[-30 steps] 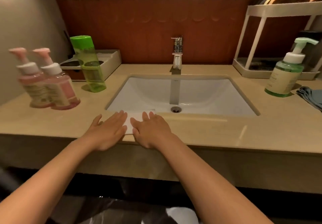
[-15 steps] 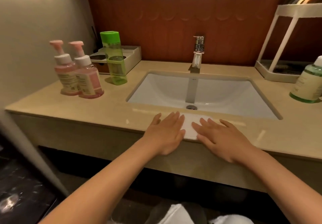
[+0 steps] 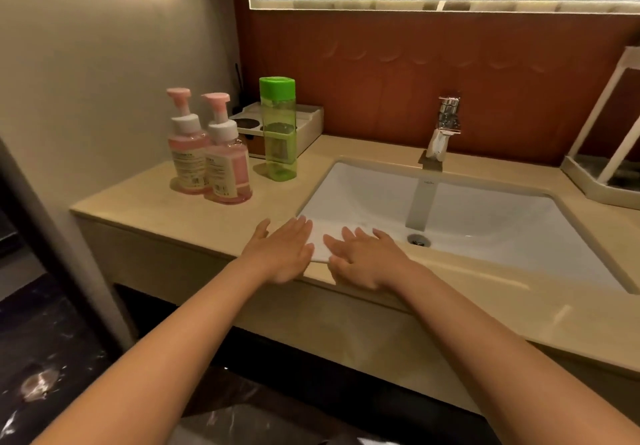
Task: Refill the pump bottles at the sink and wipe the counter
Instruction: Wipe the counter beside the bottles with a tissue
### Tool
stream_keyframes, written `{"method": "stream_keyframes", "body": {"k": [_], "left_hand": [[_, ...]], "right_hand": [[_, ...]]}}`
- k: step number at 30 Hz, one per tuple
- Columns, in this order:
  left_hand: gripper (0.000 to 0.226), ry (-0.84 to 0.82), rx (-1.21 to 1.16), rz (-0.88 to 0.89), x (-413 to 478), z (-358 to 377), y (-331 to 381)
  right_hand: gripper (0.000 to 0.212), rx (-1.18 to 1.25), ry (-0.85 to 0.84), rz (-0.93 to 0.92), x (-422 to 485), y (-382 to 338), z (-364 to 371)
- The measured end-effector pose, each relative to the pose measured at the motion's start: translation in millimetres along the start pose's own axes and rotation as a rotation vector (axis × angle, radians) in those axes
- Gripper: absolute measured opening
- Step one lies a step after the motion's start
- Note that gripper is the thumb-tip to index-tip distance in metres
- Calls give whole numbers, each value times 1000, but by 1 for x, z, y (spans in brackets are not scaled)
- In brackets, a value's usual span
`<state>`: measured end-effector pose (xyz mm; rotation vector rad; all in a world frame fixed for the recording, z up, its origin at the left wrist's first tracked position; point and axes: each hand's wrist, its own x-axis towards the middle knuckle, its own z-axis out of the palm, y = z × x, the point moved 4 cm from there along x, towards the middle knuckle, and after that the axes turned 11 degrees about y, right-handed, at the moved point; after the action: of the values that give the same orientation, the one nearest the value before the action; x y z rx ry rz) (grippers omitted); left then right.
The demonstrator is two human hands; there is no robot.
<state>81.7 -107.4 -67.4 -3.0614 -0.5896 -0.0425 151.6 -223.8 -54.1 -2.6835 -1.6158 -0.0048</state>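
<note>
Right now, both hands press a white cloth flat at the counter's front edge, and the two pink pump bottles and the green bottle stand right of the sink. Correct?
Not quite. The head view shows the pink pump bottles and the green bottle left of the sink, not right. The rest holds: left hand and right hand press the white cloth flat at the counter's front edge.

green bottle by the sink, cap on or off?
On. The green bottle stands upright on the counter with its green cap seated on top.
</note>
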Motion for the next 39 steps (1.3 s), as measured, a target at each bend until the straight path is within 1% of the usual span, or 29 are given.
{"method": "stream_keyframes", "body": {"k": [4,7,12,15,17,19,22,26,28,39], "left_hand": [[53,-15,7,-76,-29,-4,-59],[53,-13,45,-113,-51,-4,-91],[52,-29,114,-240,-57,-11,-134],[51,23,189,-290,-54,-13,-153],[49,78,216,-293,-55,-11,-160],[49,98,189,-306,-57,-8,-170],[50,94,118,-332,-50,-4,-188],[51,71,-16,-375,-30,0,-215],[51,63,-45,-382,-21,1,-225],[51,38,-48,-377,16,2,-252]], "right_hand": [[51,-24,33,-126,28,-55,5],[51,-29,55,-192,36,-86,8],[51,-43,44,-237,71,-135,5],[51,-33,20,-233,93,-157,5],[50,-22,18,-217,105,-165,4],[50,-18,12,-206,117,-172,3],[49,-30,0,-195,131,-183,-2],[54,-78,17,-188,146,-196,-4],[56,-82,21,-180,155,-200,-4],[53,-63,40,-139,201,-198,1]]}}
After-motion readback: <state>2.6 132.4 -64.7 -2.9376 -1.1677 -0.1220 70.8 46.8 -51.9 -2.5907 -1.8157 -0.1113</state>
